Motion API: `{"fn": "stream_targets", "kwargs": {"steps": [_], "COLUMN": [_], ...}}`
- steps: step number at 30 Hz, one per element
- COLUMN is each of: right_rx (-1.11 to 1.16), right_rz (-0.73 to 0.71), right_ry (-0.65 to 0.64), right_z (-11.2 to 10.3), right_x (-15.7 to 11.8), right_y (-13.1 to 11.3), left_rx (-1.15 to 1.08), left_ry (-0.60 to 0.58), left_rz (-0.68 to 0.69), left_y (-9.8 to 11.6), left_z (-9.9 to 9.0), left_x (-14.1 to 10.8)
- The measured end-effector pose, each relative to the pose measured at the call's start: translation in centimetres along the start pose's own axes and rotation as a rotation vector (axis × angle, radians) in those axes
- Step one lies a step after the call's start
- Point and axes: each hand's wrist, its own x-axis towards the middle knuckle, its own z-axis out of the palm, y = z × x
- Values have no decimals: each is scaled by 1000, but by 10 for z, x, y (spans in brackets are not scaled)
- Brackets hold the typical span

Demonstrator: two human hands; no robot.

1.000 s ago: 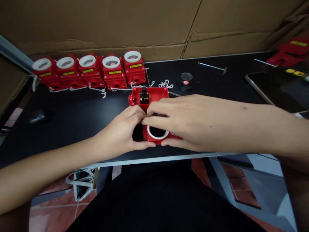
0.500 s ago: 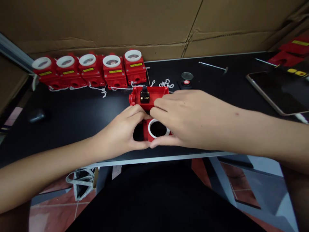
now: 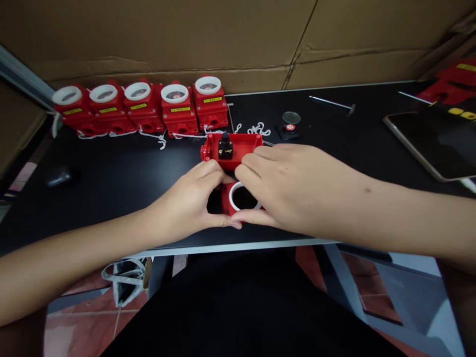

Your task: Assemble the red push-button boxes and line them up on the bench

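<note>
Between my two hands is a red housing cover (image 3: 226, 197) with a white ring (image 3: 231, 202) on it; black shows through the ring. My left hand (image 3: 197, 198) grips its left side, thumb at the near edge and fingers at the far edge. My right hand (image 3: 282, 188) wraps over the right side, hiding much of it, with its thumb along the near edge. Just beyond my fingers lies an open red box base (image 3: 243, 144), a black switch block (image 3: 225, 148) with brass terminals inside it.
Several finished-looking red boxes (image 3: 180, 113) with white rings and cords stand at the back left. A glass disc (image 3: 291, 117), a T-handled tool (image 3: 332, 102) and a phone (image 3: 431, 144) lie to the right. A black computer mouse (image 3: 59, 176) is at left.
My left thumb has slid slightly to the right along the cover's near edge. Both hands keep their hold; the whole view has shifted slightly.
</note>
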Motion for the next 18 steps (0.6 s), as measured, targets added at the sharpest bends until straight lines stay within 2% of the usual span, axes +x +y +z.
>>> {"fn": "stream_targets", "kwargs": {"steps": [1,3,6,8,10,13,18], "right_rx": [-4,66,273,358,360,263,98], "right_rz": [6,-73,-254,-290,-275,-206,21], "right_ry": [21,40,-24,-65,-68,-44,-55], "right_z": [1,-2,-10,-13,-13,-8,-2], "right_x": [-2,-6,-10,-10,-8,-3,5], "right_y": [0,8,25,33,34,24,-2], "left_rx": [3,5,-7,-18,-23,-17,-5], "left_ry": [1,4,13,14,12,13,5], "left_rz": [2,3,9,12,12,7,15], "left_y": [-1,-2,-5,-5,-4,-3,-1], "left_z": [0,0,1,2,2,2,2], "left_x": [0,-1,-1,-1,-1,-1,1]}}
